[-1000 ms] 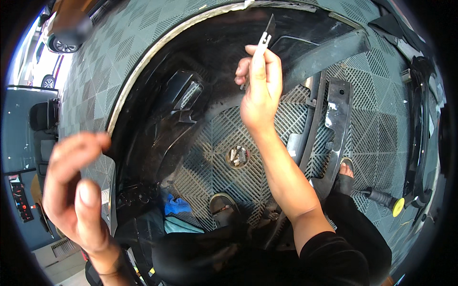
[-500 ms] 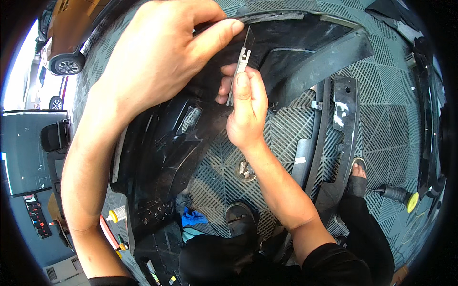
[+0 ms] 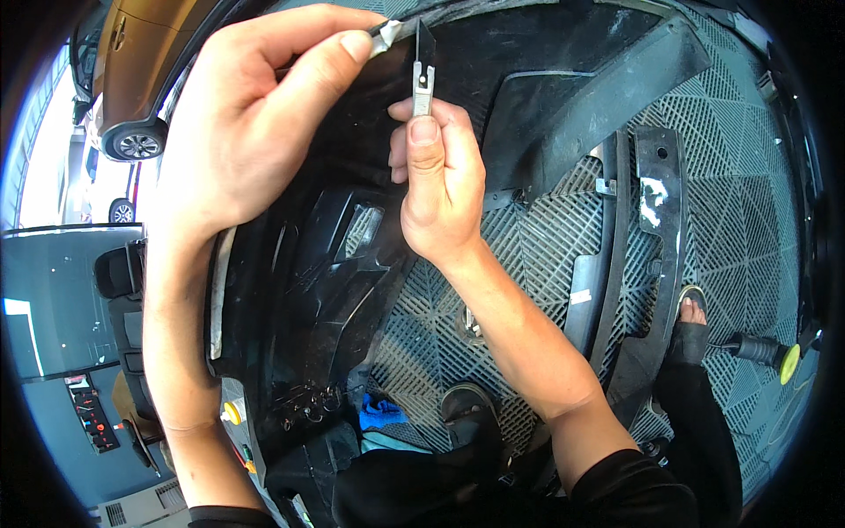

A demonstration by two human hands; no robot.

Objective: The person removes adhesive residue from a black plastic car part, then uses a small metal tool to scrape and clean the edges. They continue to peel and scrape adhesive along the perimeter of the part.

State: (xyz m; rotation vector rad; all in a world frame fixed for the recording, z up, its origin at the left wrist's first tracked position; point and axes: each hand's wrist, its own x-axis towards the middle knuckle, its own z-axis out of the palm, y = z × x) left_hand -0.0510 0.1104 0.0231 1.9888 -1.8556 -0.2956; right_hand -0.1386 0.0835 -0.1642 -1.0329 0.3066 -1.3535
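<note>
At the far edge of a large black car bumper (image 3: 330, 295), my left hand (image 3: 255, 132) pinches a greyish-white strip of tape or film (image 3: 385, 38) between thumb and forefinger. The strip lies along the bumper's rim, partly lifted where I hold it. My right hand (image 3: 443, 189) grips a utility knife (image 3: 423, 85), thumb flat on its metal body. Its dark blade points up and away, with the tip beside the strip; whether it touches is unclear. The bumper spans from the far side down along my left.
A narrower black trim piece (image 3: 669, 158) with a white patch stands to the right on grey grid floor tiles (image 3: 731, 229). A blue cloth (image 3: 380, 411) lies near my foot. Farther right is a tool with a yellow disc (image 3: 766, 354). An orange-brown car (image 3: 145, 48) stands far left.
My left hand has drawn left and down, and the pale strip now shows in its pinch. The knife has shifted left and up, its blade more upright. The whole view has moved slightly.
</note>
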